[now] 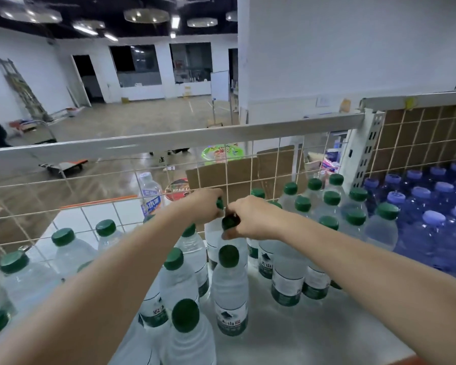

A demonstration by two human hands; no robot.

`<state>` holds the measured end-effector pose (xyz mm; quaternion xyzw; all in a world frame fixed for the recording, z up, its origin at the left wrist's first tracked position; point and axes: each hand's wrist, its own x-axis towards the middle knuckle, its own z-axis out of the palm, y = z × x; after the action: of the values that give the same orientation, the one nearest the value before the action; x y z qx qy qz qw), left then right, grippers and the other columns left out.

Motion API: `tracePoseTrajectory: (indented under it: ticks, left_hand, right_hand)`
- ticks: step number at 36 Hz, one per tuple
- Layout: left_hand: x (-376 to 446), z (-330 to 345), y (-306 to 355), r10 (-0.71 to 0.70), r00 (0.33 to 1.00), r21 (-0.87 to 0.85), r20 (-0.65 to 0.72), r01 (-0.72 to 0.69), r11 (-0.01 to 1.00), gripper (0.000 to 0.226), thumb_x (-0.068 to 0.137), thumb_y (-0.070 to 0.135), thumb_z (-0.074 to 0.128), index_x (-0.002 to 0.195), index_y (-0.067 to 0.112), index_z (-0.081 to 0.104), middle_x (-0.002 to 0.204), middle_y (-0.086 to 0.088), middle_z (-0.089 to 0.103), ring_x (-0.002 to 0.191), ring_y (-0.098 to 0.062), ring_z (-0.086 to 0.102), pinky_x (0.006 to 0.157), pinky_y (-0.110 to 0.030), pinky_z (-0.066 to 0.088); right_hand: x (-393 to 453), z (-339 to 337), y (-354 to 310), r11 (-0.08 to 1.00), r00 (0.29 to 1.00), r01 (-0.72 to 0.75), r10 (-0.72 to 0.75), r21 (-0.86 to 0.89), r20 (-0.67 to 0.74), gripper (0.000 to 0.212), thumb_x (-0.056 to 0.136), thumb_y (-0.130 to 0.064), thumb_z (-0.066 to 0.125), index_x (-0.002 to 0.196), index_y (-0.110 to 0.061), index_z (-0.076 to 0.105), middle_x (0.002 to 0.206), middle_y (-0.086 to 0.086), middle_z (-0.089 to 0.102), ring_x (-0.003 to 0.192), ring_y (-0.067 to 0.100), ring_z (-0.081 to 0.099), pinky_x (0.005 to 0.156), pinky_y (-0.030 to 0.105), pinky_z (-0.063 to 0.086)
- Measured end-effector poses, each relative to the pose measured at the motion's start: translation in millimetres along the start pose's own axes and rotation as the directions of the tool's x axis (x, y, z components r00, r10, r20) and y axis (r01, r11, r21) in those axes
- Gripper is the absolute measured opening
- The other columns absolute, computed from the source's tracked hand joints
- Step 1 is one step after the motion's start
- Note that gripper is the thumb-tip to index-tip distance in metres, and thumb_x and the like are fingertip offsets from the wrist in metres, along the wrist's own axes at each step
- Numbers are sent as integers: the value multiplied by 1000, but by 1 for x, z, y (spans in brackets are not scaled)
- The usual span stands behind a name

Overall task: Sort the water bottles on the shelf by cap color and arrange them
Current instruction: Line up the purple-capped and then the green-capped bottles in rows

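Several clear water bottles with green caps (229,285) stand on the grey shelf (313,333), spread from the left edge to the middle right. To the far right stands a block of blue-tinted bottles with purple caps (432,219). My left hand (204,205) is closed around the top of a green-capped bottle (219,204) near the wire back. My right hand (250,218) grips the neck of another green-capped bottle (231,222) right beside it. The two hands almost touch. One bottle with a white cap and blue label (150,193) stands at the back.
A wire grid with a metal rail (169,139) closes the shelf's far side. Cardboard pieces (248,172) lean behind the grid. A perforated upright post (366,151) separates the two shelf bays. Beyond lies an open room with a flat trolley (63,165) and a person walking at the far left.
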<state>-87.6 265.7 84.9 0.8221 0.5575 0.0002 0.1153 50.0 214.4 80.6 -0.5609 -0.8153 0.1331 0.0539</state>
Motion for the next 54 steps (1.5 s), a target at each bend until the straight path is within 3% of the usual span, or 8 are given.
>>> tracePoseTrajectory:
  ticks: [10, 14, 18, 29, 36, 47, 51, 54]
  left_hand:
    - [12, 0, 14, 59, 998, -94, -2, -59, 994, 21, 92, 20, 58, 110, 12, 51, 107, -8, 59, 92, -25, 58, 76, -34, 48]
    - [15, 3, 21, 90, 996, -104, -14, -91, 990, 23, 92, 16, 55, 115, 13, 51, 104, -7, 60, 88, -23, 59, 66, -28, 46]
    - [19, 7, 24, 105, 994, -82, -25, -106, 991, 30, 91, 11, 53, 121, 15, 51, 113, -8, 61, 98, -25, 58, 81, -35, 47]
    - [17, 14, 14, 54, 997, -135, -59, -61, 989, 52, 96, 9, 47, 145, 22, 34, 133, -8, 54, 114, -25, 54, 85, -27, 41]
    - [6, 15, 10, -12, 997, -187, -82, -4, 982, 57, 96, 16, 50, 148, 18, 26, 129, -11, 56, 91, -17, 54, 74, -26, 42]
    - [-38, -4, 9, 12, 993, -72, -116, -20, 997, 27, 94, 28, 53, 117, 16, 62, 114, -1, 63, 98, -17, 58, 83, -29, 49]
    - [-54, -11, 6, -20, 989, -22, -145, 17, 1000, 22, 93, 24, 54, 109, 13, 65, 107, -3, 65, 93, -21, 60, 85, -36, 52]
    - [-64, -17, 1, -73, 984, 64, -160, 84, 994, 20, 92, 24, 55, 103, 10, 65, 98, -3, 62, 91, -21, 57, 79, -32, 49]
  right_hand:
    - [1, -1, 17, 980, 993, -51, 30, -194, -112, 43, 81, -60, 63, 99, -21, 61, 95, -1, 66, 88, 22, 61, 69, 31, 42]
    - [-2, -2, 20, 976, 990, -54, 24, -213, -138, 41, 84, -56, 61, 102, -20, 61, 96, 0, 65, 90, 22, 60, 71, 31, 39]
    - [-2, -2, 22, 969, 987, -61, 23, -241, -158, 36, 87, -54, 58, 101, -21, 58, 93, -2, 60, 91, 21, 57, 75, 32, 33]
    - [10, 5, 28, 942, 980, -113, 53, -315, -192, 44, 86, -61, 52, 104, -21, 59, 98, 0, 62, 99, 23, 52, 87, 40, 34]
    - [13, 9, 24, 951, 982, -102, 51, -291, -180, 44, 86, -62, 53, 101, -21, 58, 98, 0, 62, 98, 23, 51, 88, 40, 34]
    - [-1, -3, 23, 980, 974, -21, -24, -196, -225, 46, 85, -55, 60, 115, -21, 59, 106, -2, 63, 102, 20, 54, 90, 38, 40]
    - [-10, -11, 16, 989, 940, 73, -110, -125, -323, 30, 87, -41, 63, 109, -20, 62, 100, -3, 63, 95, 17, 57, 85, 35, 47]
    - [-16, -14, 7, 987, 956, 155, -161, -45, -244, 24, 87, -41, 62, 101, -21, 64, 94, -5, 64, 87, 15, 60, 77, 35, 53]
